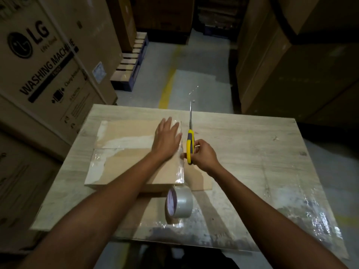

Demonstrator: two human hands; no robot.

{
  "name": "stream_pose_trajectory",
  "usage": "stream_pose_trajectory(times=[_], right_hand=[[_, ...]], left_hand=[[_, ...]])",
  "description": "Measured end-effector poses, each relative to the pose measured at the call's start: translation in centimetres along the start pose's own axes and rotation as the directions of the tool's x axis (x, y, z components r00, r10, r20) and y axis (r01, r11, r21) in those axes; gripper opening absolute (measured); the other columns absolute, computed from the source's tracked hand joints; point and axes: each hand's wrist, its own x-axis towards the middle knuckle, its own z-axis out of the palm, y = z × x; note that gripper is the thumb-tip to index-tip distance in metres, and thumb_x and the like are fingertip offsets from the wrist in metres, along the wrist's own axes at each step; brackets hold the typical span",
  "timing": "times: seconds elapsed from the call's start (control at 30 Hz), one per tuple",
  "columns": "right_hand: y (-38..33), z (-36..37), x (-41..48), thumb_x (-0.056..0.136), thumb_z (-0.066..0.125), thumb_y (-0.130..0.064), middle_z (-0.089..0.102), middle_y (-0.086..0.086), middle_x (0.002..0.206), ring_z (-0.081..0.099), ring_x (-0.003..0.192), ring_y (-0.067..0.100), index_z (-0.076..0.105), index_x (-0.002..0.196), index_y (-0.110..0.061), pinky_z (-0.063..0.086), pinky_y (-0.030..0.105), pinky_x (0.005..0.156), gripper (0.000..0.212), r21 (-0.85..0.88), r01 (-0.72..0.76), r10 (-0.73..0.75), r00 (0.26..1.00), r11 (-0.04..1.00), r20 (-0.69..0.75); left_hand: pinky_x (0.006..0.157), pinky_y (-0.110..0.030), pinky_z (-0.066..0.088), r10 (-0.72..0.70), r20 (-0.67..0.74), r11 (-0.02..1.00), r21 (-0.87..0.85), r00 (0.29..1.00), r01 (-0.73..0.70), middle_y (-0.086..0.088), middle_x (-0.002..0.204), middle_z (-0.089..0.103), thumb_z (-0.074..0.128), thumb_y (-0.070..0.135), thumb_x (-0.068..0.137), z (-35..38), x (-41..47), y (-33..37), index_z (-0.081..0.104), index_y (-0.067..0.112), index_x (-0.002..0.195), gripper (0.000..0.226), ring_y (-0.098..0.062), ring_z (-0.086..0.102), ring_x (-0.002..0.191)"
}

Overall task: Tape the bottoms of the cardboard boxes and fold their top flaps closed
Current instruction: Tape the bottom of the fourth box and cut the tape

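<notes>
A low cardboard box (124, 162) lies on the table, its upper face showing two flaps with clear tape along the seam and at the left end. My left hand (167, 138) presses flat on the box near its right edge, fingers straight. Clear tape runs down that right edge. My right hand (204, 155) grips the yellow-handled scissors (190, 140), blades pointing away from me, just right of the box edge. A roll of clear tape (179, 202) stands on its edge in front of the box.
The pale wooden table (252, 152) carries shiny tape residue at its near right. A large washing-machine carton (44, 65) stands at the left, and tall cartons (291, 65) at the right. A floor aisle with a yellow line (167, 90) runs ahead.
</notes>
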Motion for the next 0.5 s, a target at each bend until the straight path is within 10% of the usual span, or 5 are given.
stream_pose_trajectory(times=[0.2, 0.5], right_hand=[[-0.9, 1.8, -1.0, 0.067, 0.086, -0.025, 0.073, 0.022, 0.081, 0.072, 0.075, 0.041, 0.052, 0.086, -0.012, 0.05, 0.039, 0.06, 0.041, 0.034, -0.062, 0.056, 0.985, 0.997, 0.161], [-1.2, 1.4, 0.1, 0.079, 0.072, -0.015, 0.07, 0.02, 0.077, 0.067, 0.061, 0.03, 0.057, 0.079, -0.007, 0.048, 0.033, 0.051, 0.018, 0.051, -0.037, 0.028, 0.985, 0.998, 0.168]], left_hand=[[0.087, -0.042, 0.036, -0.152, -0.086, 0.972, 0.165, 0.985, 0.165, -0.008, 0.119, 0.049, 0.047, 0.038, 0.096, -2.0, -5.6, 1.5, 0.062, 0.021, 0.119, 0.032, -0.029, 0.044, 0.11], [0.124, -0.046, 0.0, -0.342, 0.035, 0.937, 0.09, 0.939, 0.338, -0.009, 0.166, 0.005, 0.027, 0.044, 0.105, -0.7, -7.5, 2.4, 0.016, 0.019, 0.158, 0.06, -0.027, -0.004, 0.153]])
